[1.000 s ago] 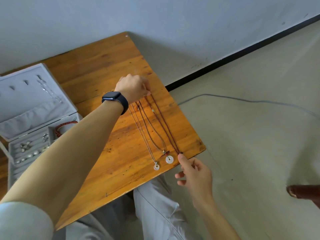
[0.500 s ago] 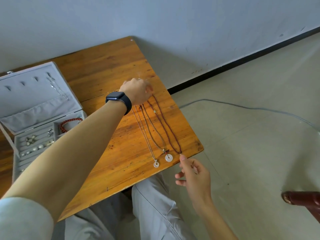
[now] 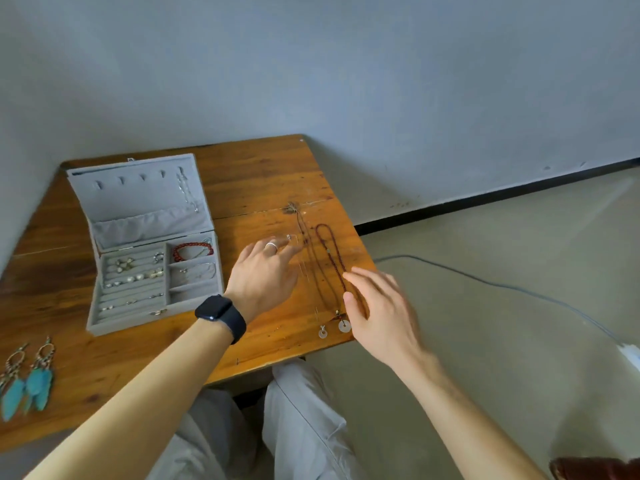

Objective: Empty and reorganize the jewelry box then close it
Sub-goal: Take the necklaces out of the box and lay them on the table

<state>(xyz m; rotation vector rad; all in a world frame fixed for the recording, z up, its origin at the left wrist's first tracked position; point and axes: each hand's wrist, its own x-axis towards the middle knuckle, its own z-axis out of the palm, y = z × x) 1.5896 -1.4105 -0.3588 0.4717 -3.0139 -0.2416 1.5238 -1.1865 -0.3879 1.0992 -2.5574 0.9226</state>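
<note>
Necklaces (image 3: 333, 259) are lying side by side on the worktop (image 3: 263, 174), right of the open jewelry box (image 3: 131, 317). Their long axes are running away from the person, with the pendants (image 3: 344, 326) sitting at the near edge. Left grip (image 3: 266, 268) is spreading flat and empty just left of the thin chains. Right grip (image 3: 377, 306) is extending straight-fingered over the near half of the beaded strand (image 3: 317, 233), holding nothing; contact cannot be confirmed. Judgement: right grip is lying nearer the pendant ends, left grip nearer the box, which is not yet emptied.
</note>
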